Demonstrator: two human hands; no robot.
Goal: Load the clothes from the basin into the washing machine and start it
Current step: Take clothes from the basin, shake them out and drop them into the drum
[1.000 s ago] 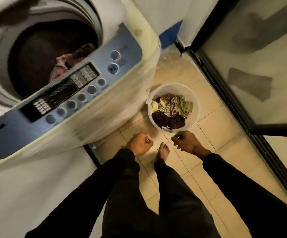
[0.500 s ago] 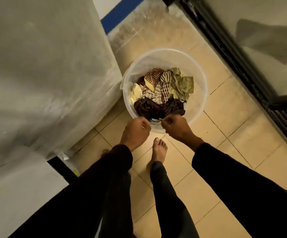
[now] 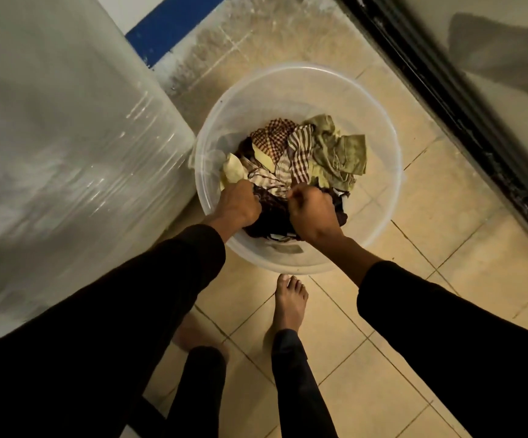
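A translucent white basin (image 3: 379, 134) stands on the tiled floor, holding a heap of clothes (image 3: 307, 153): checked, striped, olive and dark pieces. Both my hands are down inside it. My left hand (image 3: 237, 205) grips the clothes at the heap's near left side. My right hand (image 3: 313, 213) grips a dark garment at the near middle. The washing machine's plastic-wrapped side (image 3: 66, 147) fills the left; its tub and panel are out of view.
A dark sliding-door frame (image 3: 439, 90) runs along the right side. My bare feet (image 3: 289, 301) stand on the beige tiles just in front of the basin. A blue strip (image 3: 174, 23) marks the wall base behind the machine.
I have bent down towards the basin; the machine's top left the view. Both hands went from above the basin's near rim into the clothes and closed on them.
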